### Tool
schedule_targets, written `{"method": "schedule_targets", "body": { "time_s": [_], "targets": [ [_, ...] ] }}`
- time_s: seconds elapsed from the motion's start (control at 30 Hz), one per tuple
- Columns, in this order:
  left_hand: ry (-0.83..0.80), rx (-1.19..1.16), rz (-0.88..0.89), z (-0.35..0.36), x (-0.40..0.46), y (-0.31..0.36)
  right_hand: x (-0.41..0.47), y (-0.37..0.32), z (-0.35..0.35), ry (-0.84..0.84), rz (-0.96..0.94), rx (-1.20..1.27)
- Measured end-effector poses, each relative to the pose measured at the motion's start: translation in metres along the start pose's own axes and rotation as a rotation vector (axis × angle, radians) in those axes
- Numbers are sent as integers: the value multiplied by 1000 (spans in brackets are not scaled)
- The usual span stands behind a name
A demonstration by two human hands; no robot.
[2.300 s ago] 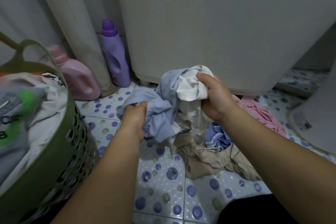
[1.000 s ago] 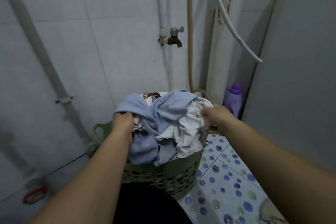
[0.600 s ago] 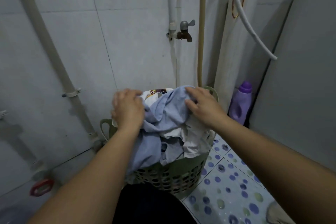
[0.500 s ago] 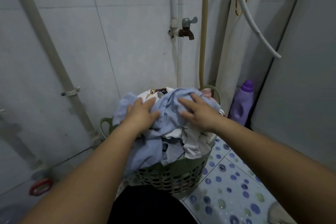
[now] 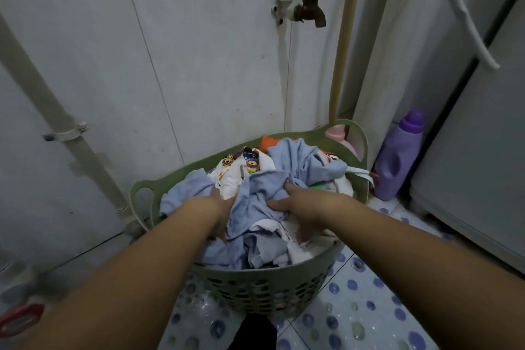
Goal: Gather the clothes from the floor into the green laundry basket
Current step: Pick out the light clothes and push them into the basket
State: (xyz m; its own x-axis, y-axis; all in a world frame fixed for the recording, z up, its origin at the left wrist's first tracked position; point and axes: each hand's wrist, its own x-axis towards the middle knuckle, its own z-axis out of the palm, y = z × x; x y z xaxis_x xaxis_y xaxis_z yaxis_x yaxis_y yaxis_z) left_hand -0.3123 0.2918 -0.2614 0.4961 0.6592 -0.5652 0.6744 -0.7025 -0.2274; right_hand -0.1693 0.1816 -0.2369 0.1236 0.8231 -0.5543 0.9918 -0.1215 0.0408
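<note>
The green laundry basket point(image 5: 145, 188) stands on the dotted floor tiles against the wall, heaped with clothes. On top lies a light blue garment point(image 5: 295, 163), with a white printed garment point(image 5: 230, 172) behind it and white cloth at the front right. My left hand point(image 5: 222, 214) is pushed down into the pile at the left, its fingertips buried in the fabric. My right hand point(image 5: 302, 207) presses on the blue garment with its fingers spread. No clothes on the floor are in view.
A purple bottle point(image 5: 397, 162) stands on the floor right of the basket, and a pink bottle point(image 5: 338, 133) shows behind its rim. A tap point(image 5: 311, 0) and pipes run on the wall. A white appliance point(image 5: 483, 150) fills the right side.
I carried the blue and white bundle from the floor to the basket and let it go. My hands went flat on top and now press deeper into the pile.
</note>
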Motion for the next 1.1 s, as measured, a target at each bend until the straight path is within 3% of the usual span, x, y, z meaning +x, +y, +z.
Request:
{"method": "schedule_targets", "body": {
  "time_s": [0.1, 0.27, 0.4, 0.47, 0.63, 0.77, 0.97, 1.03, 1.1],
  "targets": [
    [-15, -41, -115, 10, 38, -5, 23, 6, -1, 52, -2, 35],
    [-103, -12, -128, -4, 46, 15, 52, 17, 10, 156, 39, 82],
    [49, 50, -94, 5, 39, 16, 46, 19, 25, 180, 48, 134],
    [-42, -32, -128, 11, 28, 15, 38, 19, 30, 156, 46, 191],
    [-108, -28, -23, 8, -21, 26, 7, 16, 41, 120, 31, 338],
    [-92, -58, 39, -1, -44, 16, -9, 11, 42, 90, 79, 262],
    [32, 69, -27, -40, -68, 37, -49, 18, 45, 352, 90, 308],
    [148, 25, -79, -47, -72, 55, -69, 29, 52, 435, 95, 410],
    [328, -66, -3, -58, -77, 82, -93, 42, 63, 500, 113, 516]
  ]
}}
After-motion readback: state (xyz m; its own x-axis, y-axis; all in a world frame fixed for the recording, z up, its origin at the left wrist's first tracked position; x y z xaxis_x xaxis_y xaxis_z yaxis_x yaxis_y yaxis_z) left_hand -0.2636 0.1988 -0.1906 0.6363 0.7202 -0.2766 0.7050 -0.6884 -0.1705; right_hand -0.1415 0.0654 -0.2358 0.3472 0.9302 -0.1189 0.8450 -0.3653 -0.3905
